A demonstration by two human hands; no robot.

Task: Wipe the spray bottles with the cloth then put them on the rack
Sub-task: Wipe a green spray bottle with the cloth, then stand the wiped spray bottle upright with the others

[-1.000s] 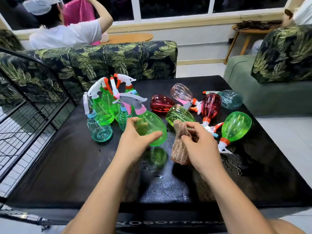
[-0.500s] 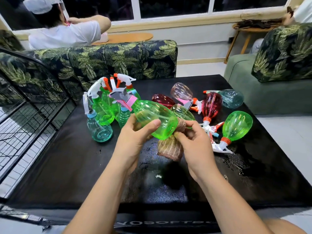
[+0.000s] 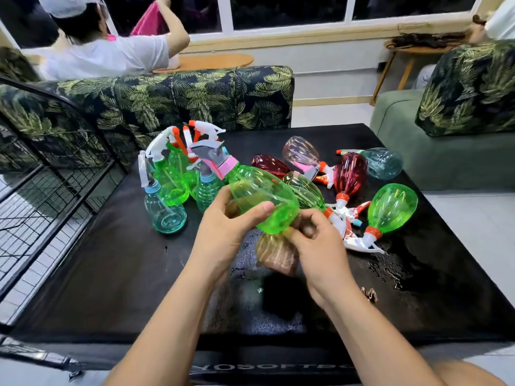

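Both hands work — left hand (image 3: 228, 229) grips the green bottle (image 3: 262, 201), right hand (image 3: 317, 246) pinches the cloth (image 3: 276, 252) at its base.

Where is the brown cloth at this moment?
In the head view the cloth is near the middle, over the black table. The right hand grips it just under the base of the green bottle that the left hand holds.

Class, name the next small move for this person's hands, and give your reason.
Probably slide the cloth up the held green bottle: the left hand grips it tilted off the table, and the right hand holds the cloth only at its base.
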